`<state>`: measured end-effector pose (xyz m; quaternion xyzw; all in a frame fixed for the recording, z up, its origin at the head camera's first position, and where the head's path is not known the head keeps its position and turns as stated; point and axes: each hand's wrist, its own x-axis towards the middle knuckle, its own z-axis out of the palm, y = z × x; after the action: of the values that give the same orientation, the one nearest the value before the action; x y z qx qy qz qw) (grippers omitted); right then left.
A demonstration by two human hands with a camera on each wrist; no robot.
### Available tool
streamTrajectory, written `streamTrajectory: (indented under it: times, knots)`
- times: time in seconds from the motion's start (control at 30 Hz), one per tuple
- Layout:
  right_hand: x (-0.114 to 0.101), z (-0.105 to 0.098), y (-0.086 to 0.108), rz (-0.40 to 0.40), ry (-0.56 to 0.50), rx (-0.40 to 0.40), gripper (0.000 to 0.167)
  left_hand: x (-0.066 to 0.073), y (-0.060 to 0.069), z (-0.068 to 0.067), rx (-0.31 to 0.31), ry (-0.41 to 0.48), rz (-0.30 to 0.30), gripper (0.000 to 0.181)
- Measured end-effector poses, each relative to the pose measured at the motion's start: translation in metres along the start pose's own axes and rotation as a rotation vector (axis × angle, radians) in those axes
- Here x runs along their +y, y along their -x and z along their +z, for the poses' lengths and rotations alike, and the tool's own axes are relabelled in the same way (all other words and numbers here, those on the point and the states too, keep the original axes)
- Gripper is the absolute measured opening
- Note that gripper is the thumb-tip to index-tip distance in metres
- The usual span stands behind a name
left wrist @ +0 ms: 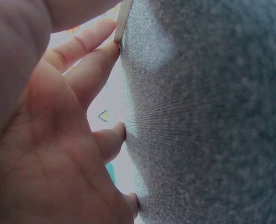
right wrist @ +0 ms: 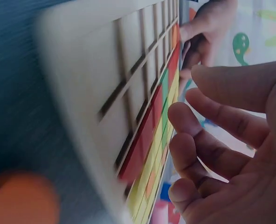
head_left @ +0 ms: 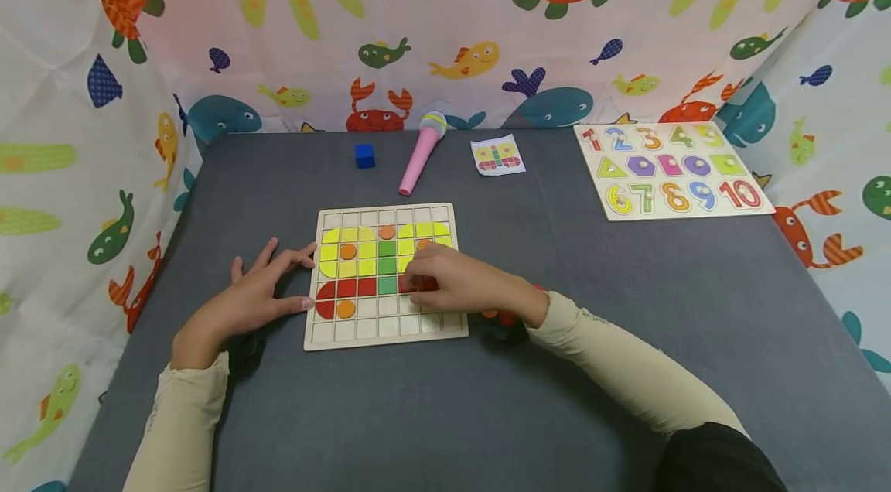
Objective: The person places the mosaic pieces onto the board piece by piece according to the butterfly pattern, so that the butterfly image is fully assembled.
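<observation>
A wooden grid board (head_left: 386, 328) lies on the table, holding yellow tiles (head_left: 366, 251), green tiles (head_left: 386, 266), red tiles (head_left: 346, 288) and orange discs (head_left: 346, 309). My left hand (head_left: 250, 295) is spread at the board's left side, its thumb and index finger touching the edge; other fingertips rest on the table in the left wrist view. Over the board's right part hovers my right hand (head_left: 466, 279), above the right end of the red row. The right wrist view shows its fingers (right wrist: 182, 116) loosely bent, apart from the thumb, with nothing visible between them.
Loose red pieces (head_left: 506, 318) lie partly hidden under the right wrist, beside an orange disc (right wrist: 24, 200). Behind the board are a blue cube (head_left: 365, 156), a pink toy microphone (head_left: 421, 155) and a pattern card (head_left: 497, 155). A number puzzle (head_left: 674, 171) lies at the back right.
</observation>
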<state>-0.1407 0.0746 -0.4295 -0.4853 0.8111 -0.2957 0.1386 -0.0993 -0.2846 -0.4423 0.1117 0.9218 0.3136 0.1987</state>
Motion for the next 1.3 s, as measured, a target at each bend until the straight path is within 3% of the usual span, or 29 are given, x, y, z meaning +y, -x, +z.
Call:
streamTrajectory:
  times: [0.4,0.73,0.93,1.3]
  knots:
    - [0.014,-0.025,0.070,0.170,-0.014,-0.034,0.024,0.000,0.001,-0.001,-0.004,0.002,-0.015,0.064]
    - [0.033,-0.041,0.114,0.196,0.036,-0.020,0.024,0.000,0.000,-0.001,-0.005,0.000,-0.007,0.065]
    - [0.039,-0.037,0.122,0.199,0.030,0.002,0.023,0.000,0.001,0.000,-0.007,0.002,-0.003,0.065]
    - [0.040,-0.032,0.115,0.246,0.030,0.067,0.022,0.002,0.001,-0.001,-0.005,0.001,-0.005,0.065]
